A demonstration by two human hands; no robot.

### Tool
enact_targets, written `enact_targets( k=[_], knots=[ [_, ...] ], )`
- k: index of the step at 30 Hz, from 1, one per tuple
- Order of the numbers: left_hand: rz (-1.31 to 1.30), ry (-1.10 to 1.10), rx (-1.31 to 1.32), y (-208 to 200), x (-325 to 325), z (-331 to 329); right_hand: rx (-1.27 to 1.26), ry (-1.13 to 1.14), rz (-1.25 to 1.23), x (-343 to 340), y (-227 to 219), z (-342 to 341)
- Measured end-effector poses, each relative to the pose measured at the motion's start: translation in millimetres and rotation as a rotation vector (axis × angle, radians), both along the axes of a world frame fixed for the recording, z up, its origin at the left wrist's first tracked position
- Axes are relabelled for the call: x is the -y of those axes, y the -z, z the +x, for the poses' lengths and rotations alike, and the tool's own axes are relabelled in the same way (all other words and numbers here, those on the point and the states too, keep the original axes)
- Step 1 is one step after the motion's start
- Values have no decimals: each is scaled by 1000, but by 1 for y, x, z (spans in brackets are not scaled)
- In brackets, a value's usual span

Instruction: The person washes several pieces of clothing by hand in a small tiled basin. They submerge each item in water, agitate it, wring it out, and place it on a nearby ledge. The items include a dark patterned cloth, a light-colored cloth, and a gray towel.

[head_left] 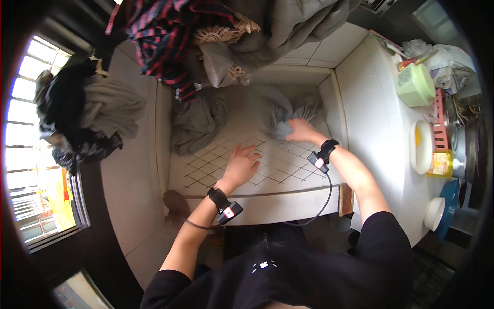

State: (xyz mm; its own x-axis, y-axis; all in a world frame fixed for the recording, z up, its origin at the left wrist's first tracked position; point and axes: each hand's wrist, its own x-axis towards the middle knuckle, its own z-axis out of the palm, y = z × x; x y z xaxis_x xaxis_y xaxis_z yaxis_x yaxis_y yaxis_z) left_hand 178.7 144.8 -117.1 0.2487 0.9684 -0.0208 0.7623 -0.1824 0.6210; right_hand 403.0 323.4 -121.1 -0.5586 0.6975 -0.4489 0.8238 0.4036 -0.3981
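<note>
My left hand (pixel 241 166) is over the white tiled surface (pixel 206 172) with its dark criss-cross lines. Its fingers are spread and hold nothing. Farther right, my right hand (pixel 303 130) has its fingers closed on a bluish-grey cloth (pixel 280 129), which lies bunched at the back right of the surface. A darker grey cloth (pixel 198 126) lies crumpled at the back left, apart from both hands. Each of my wrists wears a black strap with a small cabled device.
Grey clothes (pixel 303 26) and a red-and-black striped garment (pixel 164 41) hang over the far side. Dark bundled cloth (pixel 77 113) hangs by the bright window at left. The right ledge bears a green container (pixel 416 85), a white dish (pixel 422 149) and a pink basket (pixel 439 121).
</note>
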Motion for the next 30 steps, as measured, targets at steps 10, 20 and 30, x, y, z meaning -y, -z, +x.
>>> enact_targets(
  k=[10, 20, 30],
  knots=[
    [-140, -199, 457, -84, 28, -15, -1106, 325, -187, -6, -262, -43],
    [-964, -59, 1952, -88, 25, 27, -1395, 685, -579, 76, -241, -83],
    [-457, -282, 2417, -49, 31, 37, -1477, 939, -947, 193, -164, -112]
  ],
)
